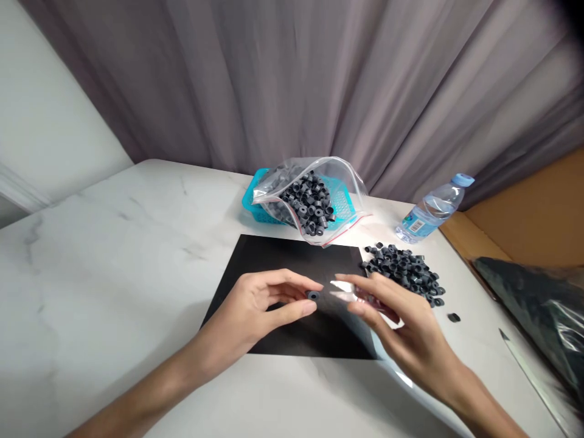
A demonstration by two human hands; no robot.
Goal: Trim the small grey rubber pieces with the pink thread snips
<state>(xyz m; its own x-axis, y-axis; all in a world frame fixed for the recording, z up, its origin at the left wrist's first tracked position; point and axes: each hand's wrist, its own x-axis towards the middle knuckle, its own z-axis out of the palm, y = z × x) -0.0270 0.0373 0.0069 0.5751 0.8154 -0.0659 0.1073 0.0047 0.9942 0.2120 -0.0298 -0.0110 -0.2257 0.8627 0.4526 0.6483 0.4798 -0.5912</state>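
One white marble-look table (114,243) carries everything, and one black mat (283,267) lies at its middle; places here are told from that mat. Behind the mat hangs one grey curtain (319,79). To the right of the mat, at the table's edge, one cardboard box (538,213) is cut off by the frame, and one dark plastic bag (538,304) lies in front of the box, its contents hard to make out. Just behind the mat one teal basket (255,204) sits mostly hidden under one clear zip bag (319,194), which holds dark rings too many to count. Right of the mat and further back, one water bottle (433,210) lies tilted. Just off the mat's right edge is one pile (404,271) of the same rings, again past counting, with one stray ring (453,317) near it. Two hands work over the mat. The left hand (255,307) comes in from the lower left, palm turned inward, fingers curled, pinching one small ring (312,295) between thumb and fingertips above the mat's centre. The right hand (401,322) reaches in from the lower right, fingers loosely bent with long nails pointing at the ring; something pale and clear shows between its fingers, but whether it is gripped cannot be told.
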